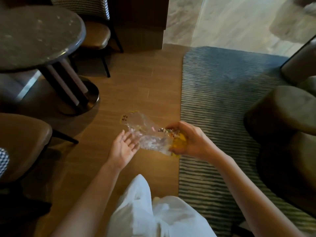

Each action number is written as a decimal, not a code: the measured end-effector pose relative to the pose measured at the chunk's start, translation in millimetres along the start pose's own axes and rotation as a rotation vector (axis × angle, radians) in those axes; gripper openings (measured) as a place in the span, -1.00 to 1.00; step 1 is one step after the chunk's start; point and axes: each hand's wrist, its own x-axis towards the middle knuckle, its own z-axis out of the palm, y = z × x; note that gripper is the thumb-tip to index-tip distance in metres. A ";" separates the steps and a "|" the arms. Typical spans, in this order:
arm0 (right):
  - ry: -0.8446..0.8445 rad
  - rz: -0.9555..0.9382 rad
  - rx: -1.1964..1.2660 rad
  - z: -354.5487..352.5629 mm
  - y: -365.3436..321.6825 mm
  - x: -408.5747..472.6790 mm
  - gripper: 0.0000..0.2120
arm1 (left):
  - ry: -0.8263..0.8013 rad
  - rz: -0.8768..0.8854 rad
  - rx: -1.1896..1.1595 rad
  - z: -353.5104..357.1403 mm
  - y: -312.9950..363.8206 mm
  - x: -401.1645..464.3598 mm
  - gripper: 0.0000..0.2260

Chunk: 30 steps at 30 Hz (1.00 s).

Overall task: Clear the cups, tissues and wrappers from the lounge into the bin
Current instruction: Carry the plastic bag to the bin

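Head view is showing me mid-task: my right hand (186,139) fingers are gripping a clear wrapper (147,134) above the floor, my left hand (124,147) is lying open under it, and no bin is showing, so binning remains.

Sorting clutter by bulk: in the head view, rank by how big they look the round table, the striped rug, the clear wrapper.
1. striped rug
2. round table
3. clear wrapper, gripped by the right hand; it is nearer the camera, yet looks smallest.
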 end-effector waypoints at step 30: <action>0.117 0.255 0.099 -282.7 308.2 550.5 -0.38 | -0.025 -0.170 0.228 375.2 273.8 586.7 -0.60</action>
